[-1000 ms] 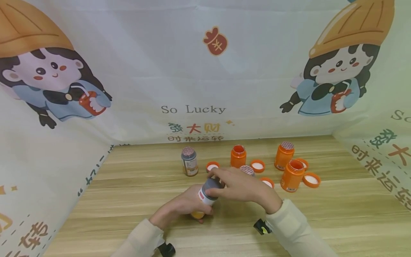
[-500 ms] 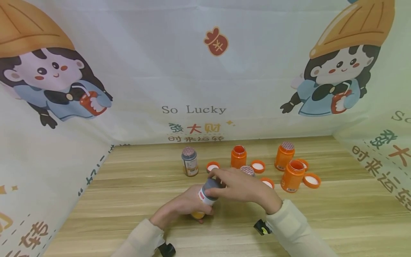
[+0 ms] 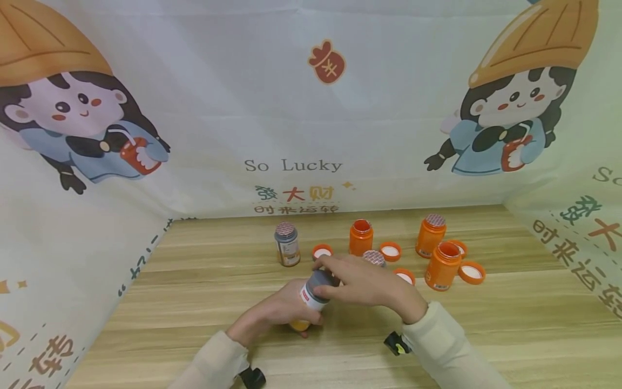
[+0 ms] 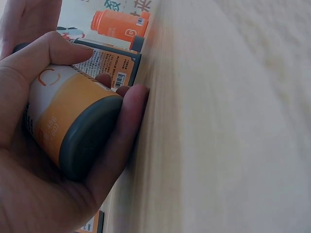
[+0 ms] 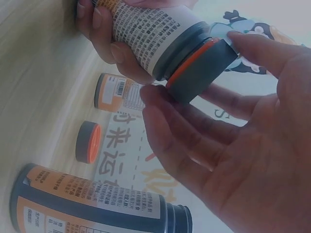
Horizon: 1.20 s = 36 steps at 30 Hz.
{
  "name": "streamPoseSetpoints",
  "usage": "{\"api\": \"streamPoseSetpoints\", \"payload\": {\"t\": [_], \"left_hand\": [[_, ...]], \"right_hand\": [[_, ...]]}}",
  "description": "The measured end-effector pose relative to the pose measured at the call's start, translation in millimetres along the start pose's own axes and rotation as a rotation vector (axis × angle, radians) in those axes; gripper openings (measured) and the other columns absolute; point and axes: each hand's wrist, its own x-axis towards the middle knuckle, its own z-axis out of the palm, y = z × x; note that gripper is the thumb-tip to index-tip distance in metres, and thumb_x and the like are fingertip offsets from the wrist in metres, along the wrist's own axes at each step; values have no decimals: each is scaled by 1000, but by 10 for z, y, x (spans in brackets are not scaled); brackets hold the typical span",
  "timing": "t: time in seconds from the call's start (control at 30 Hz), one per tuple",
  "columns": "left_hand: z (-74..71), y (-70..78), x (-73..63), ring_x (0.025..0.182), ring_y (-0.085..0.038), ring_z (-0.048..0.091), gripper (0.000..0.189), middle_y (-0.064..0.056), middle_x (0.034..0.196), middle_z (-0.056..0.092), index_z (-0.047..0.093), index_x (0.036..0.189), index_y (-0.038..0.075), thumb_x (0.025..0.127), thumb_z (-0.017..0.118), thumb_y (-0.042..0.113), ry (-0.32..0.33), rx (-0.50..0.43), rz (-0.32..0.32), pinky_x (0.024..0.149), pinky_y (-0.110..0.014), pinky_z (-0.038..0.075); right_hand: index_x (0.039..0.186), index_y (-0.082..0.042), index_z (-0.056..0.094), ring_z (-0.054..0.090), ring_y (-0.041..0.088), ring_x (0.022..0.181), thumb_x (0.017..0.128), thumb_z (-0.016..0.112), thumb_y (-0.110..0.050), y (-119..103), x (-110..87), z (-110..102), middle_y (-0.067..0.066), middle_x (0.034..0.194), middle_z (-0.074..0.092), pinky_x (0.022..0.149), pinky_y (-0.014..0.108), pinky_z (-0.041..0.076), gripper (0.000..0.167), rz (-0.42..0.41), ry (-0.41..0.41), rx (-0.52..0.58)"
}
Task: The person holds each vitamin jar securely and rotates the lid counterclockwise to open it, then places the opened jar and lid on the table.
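Observation:
Just above the table, my left hand (image 3: 286, 305) grips a grey supplement bottle (image 5: 153, 36) with a white and orange label. The bottle leans, its dark base (image 4: 90, 138) turned toward the left wrist camera. At its top end, my right hand (image 3: 371, 281) holds the grey screw cap (image 5: 206, 73) between thumb and fingertips. An orange inner rim shows along the cap's lower edge in the right wrist view, tilted against the bottle's neck. The left fingers wrap the label and hide part of it.
Behind the hands stands a grey bottle (image 3: 288, 246) with a sealed mouth. Orange bottles stand at centre back (image 3: 361, 237) and right (image 3: 443, 267), near a sealed orange bottle (image 3: 430, 236). Caps (image 3: 471, 272) lie among them. Another sealed top (image 3: 374, 258) shows behind the right hand.
My right thumb and fingers have shifted slightly on the cap. The bottle and left hand stay in nearly the same place.

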Motion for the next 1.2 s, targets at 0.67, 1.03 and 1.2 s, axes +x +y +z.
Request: {"api": "streamPoseSetpoints", "payload": {"t": [0.67,1.03,1.2], "left_hand": [[5,22,-21,72,-16,66,38,-4,90,63,60,109,1,74,74,2,4,-19,-19,54,-31,61],[8,19,-24,73,-16,66,37,-4,90,64,61,108,2,74,75,3,10,-30,-29,54,-31,62],[9,19,-21,73,-16,66,37,-4,90,64,61,108,2,74,75,2,8,-28,-27,53,-30,61]], "right_hand": [[121,-21,61,60,9,84,97,64,-55,-7,3,20,-8,98,66,76,27,52,41,36,46,-2],[119,-23,63,60,8,79,96,63,-58,-5,10,31,-8,95,66,67,25,51,42,47,48,-28],[119,-21,64,59,8,79,95,66,-55,-8,14,26,-7,96,68,66,25,50,41,47,47,-39]]}}
